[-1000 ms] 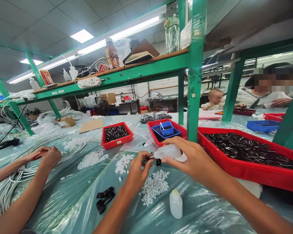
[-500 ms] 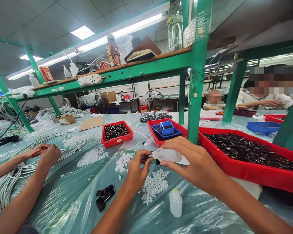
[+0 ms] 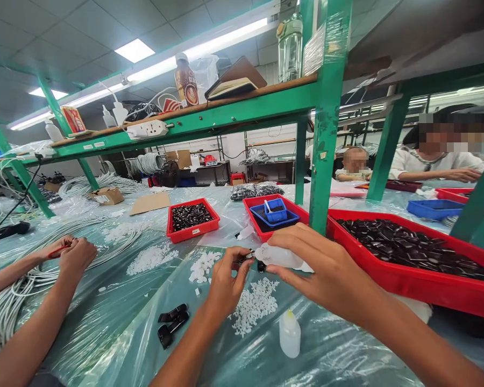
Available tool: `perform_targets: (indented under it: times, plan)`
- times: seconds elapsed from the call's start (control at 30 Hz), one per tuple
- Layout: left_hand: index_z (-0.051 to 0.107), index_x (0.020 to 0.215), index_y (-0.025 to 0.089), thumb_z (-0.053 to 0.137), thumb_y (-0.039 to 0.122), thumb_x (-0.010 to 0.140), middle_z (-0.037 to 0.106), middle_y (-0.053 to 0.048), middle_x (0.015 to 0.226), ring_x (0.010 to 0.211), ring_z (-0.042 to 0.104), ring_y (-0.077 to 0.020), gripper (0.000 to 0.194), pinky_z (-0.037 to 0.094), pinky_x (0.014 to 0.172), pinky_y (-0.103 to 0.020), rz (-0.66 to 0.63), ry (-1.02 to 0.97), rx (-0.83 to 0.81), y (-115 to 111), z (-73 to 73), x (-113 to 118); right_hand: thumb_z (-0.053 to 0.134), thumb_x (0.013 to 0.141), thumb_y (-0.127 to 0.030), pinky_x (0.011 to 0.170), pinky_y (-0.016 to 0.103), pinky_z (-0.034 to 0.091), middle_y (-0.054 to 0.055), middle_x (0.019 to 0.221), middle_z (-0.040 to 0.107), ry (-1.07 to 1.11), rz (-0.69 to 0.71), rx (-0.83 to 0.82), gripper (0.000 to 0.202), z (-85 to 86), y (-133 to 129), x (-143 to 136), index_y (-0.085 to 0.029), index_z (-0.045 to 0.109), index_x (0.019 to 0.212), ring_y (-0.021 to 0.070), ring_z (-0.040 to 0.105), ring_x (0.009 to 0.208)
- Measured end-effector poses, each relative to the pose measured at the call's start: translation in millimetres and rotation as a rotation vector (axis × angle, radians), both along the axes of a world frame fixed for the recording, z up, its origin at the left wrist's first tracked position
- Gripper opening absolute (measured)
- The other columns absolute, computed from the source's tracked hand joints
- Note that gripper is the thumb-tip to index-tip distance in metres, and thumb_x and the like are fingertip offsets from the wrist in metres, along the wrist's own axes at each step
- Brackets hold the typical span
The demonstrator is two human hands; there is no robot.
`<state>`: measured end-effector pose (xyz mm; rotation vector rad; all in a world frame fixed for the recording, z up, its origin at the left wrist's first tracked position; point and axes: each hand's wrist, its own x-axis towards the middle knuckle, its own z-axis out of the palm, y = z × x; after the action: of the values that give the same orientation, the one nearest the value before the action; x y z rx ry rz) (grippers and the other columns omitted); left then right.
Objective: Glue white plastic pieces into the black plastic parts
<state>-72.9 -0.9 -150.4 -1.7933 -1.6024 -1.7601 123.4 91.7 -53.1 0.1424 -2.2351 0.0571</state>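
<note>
My right hand (image 3: 312, 263) is closed around a translucent white squeeze bottle (image 3: 280, 256), tilted on its side with its nozzle toward the left. At the nozzle, my left hand (image 3: 229, 277) pinches a small dark part (image 3: 246, 257), mostly hidden by the fingers. Below my hands lies a heap of small white plastic pieces (image 3: 256, 303). A second squeeze bottle (image 3: 290, 334) with a yellowish tip stands upright closer to me. Several shiny black plastic parts (image 3: 172, 324) rest left of my left forearm.
Red trays of black parts stand at the centre (image 3: 193, 232) and right (image 3: 411, 279); another red tray (image 3: 262, 232) holds blue trays. A co-worker's hands (image 3: 70, 253) hold a red-handled tool beside coiled white cable (image 3: 4, 328). A green post (image 3: 322, 161) rises ahead.
My hands keep almost the same pose, with the bottle at the small dark part. The co-worker's hands at left have shifted slightly.
</note>
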Motion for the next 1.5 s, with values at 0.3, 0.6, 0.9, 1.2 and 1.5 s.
perform_targets:
  times: [0.3, 0.6, 0.9, 1.2, 1.5]
  plan:
    - [0.059, 0.108, 0.022, 0.057, 0.020, 0.098, 0.071, -0.004, 0.099, 0.083, 0.068, -0.0141, 0.010, 0.052, 0.058, -0.020, 0.041, 0.013, 0.015, -2.2, 2.3, -0.6, 0.066, 0.096, -0.020, 0.091, 0.036, 0.052, 0.008, 0.113, 0.066, -0.016, -0.012, 0.023, 0.025, 3.5, -4.1, 3.8, -0.016, 0.058, 0.120, 0.0230, 0.060, 0.107]
    - [0.058, 0.109, 0.024, 0.057, 0.020, 0.098, 0.070, -0.003, 0.101, 0.084, 0.067, -0.0138, 0.012, 0.053, 0.061, -0.021, 0.029, 0.033, 0.015, -3.3, 5.6, 0.3, 0.068, 0.095, -0.020, 0.089, 0.035, 0.053, 0.008, 0.112, 0.066, -0.008, 0.012, -0.001, 0.026, 5.2, -5.9, 3.1, -0.017, 0.058, 0.119, 0.0229, 0.061, 0.105]
    - [0.059, 0.109, 0.022, 0.057, 0.021, 0.098, 0.071, -0.005, 0.101, 0.088, 0.070, -0.0148, 0.010, 0.055, 0.068, -0.023, 0.038, 0.059, 0.018, -5.1, 7.4, 1.6, 0.068, 0.094, -0.017, 0.087, 0.033, 0.053, 0.008, 0.109, 0.067, -0.004, 0.020, 0.006, 0.024, 8.3, -6.5, 6.4, -0.016, 0.060, 0.117, 0.0210, 0.063, 0.103]
    - [0.058, 0.106, 0.021, 0.057, 0.023, 0.097, 0.073, -0.006, 0.099, 0.085, 0.070, -0.0157, 0.009, 0.054, 0.068, -0.024, 0.058, 0.013, -0.013, -4.6, 7.0, 1.8, 0.073, 0.090, -0.025, 0.081, 0.032, 0.055, 0.005, 0.104, 0.072, 0.011, -0.008, -0.193, 0.019, 15.2, 1.7, 8.9, -0.022, 0.066, 0.108, 0.0209, 0.067, 0.095]
    - [0.059, 0.104, 0.020, 0.057, 0.029, 0.098, 0.074, -0.006, 0.097, 0.081, 0.070, -0.0161, 0.012, 0.054, 0.068, -0.026, 0.054, -0.047, -0.050, -3.6, 6.1, -0.2, 0.092, 0.060, -0.050, 0.065, 0.029, 0.053, 0.007, 0.095, 0.072, 0.128, 0.014, -1.298, 0.055, -32.3, 45.1, -26.7, -0.018, 0.060, 0.092, 0.0209, 0.069, 0.082]
